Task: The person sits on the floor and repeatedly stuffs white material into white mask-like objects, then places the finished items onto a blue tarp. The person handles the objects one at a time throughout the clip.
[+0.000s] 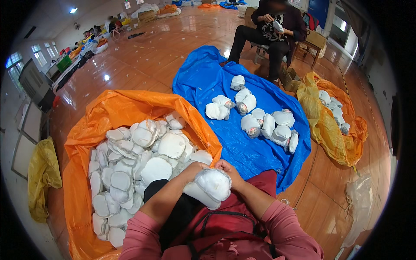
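Above my lap I hold a stack of rounded white pads (211,187), its upper one domed and fuzzy at the edge. My left hand (193,170) is closed on the stack's far left edge. My right hand (229,171) grips the far right edge, its fingers bent inward. Parts of the fingers are hidden behind the pads. To my left, a wide-open orange sack (78,173) is filled with many similar loose white pads (157,170). Part of its rim lies just beyond my hands.
Ahead, a blue sheet (197,71) bears several white bundles (245,102). A seated person (271,34) beyond it handles a white piece. At right, a yellow-orange sack (323,134) contains more white pieces. A yellow bag (43,182) lies by the left wall; cardboard boxes (290,79) stand near the person.
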A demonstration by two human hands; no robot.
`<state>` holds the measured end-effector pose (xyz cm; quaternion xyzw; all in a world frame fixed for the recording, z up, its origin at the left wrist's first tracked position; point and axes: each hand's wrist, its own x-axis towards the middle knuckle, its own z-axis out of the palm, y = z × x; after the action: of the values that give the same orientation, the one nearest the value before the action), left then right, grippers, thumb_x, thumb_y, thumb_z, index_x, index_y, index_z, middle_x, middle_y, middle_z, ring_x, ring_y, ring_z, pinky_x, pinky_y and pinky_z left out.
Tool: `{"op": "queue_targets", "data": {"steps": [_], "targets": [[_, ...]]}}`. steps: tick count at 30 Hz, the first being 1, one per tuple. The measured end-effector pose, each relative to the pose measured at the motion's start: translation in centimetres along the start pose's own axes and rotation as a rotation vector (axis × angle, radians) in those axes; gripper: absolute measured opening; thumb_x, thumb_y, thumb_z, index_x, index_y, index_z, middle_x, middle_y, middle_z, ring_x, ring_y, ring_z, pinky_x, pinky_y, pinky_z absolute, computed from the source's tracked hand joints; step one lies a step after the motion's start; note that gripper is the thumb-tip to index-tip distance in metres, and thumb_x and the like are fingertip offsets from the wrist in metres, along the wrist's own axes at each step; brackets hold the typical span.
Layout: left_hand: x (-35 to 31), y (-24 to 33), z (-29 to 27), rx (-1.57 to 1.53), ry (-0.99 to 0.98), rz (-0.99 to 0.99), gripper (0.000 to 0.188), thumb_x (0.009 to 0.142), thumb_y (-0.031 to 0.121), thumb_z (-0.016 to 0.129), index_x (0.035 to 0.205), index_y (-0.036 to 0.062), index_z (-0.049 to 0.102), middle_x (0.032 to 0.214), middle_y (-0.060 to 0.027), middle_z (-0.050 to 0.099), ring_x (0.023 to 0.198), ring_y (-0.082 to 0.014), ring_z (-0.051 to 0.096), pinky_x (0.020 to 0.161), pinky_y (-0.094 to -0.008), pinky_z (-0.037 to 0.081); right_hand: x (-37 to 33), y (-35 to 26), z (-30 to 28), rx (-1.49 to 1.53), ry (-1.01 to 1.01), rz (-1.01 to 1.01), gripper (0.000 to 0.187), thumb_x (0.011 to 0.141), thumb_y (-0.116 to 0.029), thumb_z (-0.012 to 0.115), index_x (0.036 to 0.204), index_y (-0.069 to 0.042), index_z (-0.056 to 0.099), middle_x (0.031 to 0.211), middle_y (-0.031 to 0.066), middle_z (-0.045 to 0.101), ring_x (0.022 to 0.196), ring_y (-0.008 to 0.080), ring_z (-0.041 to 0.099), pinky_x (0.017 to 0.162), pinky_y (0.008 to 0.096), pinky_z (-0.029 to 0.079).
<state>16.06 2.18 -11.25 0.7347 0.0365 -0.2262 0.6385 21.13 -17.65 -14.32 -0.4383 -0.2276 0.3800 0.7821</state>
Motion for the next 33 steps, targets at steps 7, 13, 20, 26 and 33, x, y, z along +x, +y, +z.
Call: {"op": "queue_targets", "data": {"steps": [7, 13, 20, 26, 33], "targets": [[0.6, -1.2, 0.2, -0.561, 0.04, -0.09, 0.016, 0.088, 0.009, 0.056, 0.098, 0.0031, 0.067, 0.086, -0.0038, 0.067, 0.07, -0.0116, 0.063, 0.067, -0.0253, 0.049, -0.4, -1.8, 1.0, 0.06, 0.009, -0.017, 0.023, 0.091, -0.009, 0.061, 0.113, -0.009, 0.054, 0.106, 0.0018, 0.059, 0.095, 0.0111, 0.057, 0.083, 0.0257, 0.048], [1.0, -1.4, 0.7, -0.678, 0.066, -0.148, 0.021, 0.088, 0.007, 0.057, 0.106, 0.0002, 0.065, 0.091, -0.0081, 0.067, 0.075, -0.0167, 0.066, 0.07, -0.0287, 0.052, -0.3, -2.8, 1.8, 0.052, -0.081, 0.054, 0.03, 0.091, -0.01, 0.062, 0.119, -0.008, 0.053, 0.113, 0.0031, 0.057, 0.106, 0.0128, 0.055, 0.092, 0.0272, 0.045], [0.1, 0.1, 1.5, -0.399, 0.088, -0.097, 0.021, 0.088, 0.008, 0.06, 0.104, -0.0029, 0.068, 0.096, -0.0095, 0.069, 0.079, -0.0164, 0.067, 0.072, -0.0276, 0.052, -0.3, -2.4, 0.8, 0.007, -0.062, 0.131, 0.038, 0.09, -0.009, 0.062, 0.127, -0.007, 0.052, 0.121, 0.0049, 0.058, 0.11, 0.0145, 0.055, 0.096, 0.0297, 0.045], [-0.8, 1.5, 1.1, -0.304, 0.105, -0.091, 0.018, 0.087, 0.008, 0.059, 0.096, -0.0021, 0.071, 0.088, -0.0074, 0.07, 0.072, -0.0132, 0.064, 0.068, -0.027, 0.052, -0.3, -3.6, 1.8, 0.204, 0.041, 0.296, 0.035, 0.099, -0.022, 0.051, 0.129, -0.006, 0.051, 0.119, 0.0075, 0.06, 0.105, 0.0155, 0.059, 0.091, 0.0299, 0.049], [-1.0, 0.4, 2.0, -0.402, 0.135, -0.007, 0.014, 0.081, 0.002, 0.061, 0.09, -0.0006, 0.072, 0.085, -0.0074, 0.07, 0.073, -0.0123, 0.064, 0.067, -0.0253, 0.051, 0.1, -2.2, 1.0, 0.109, 0.009, 0.165, 0.028, 0.099, -0.025, 0.053, 0.12, -0.007, 0.056, 0.1, 0.0033, 0.064, 0.088, 0.0095, 0.06, 0.076, 0.0245, 0.049]]}}
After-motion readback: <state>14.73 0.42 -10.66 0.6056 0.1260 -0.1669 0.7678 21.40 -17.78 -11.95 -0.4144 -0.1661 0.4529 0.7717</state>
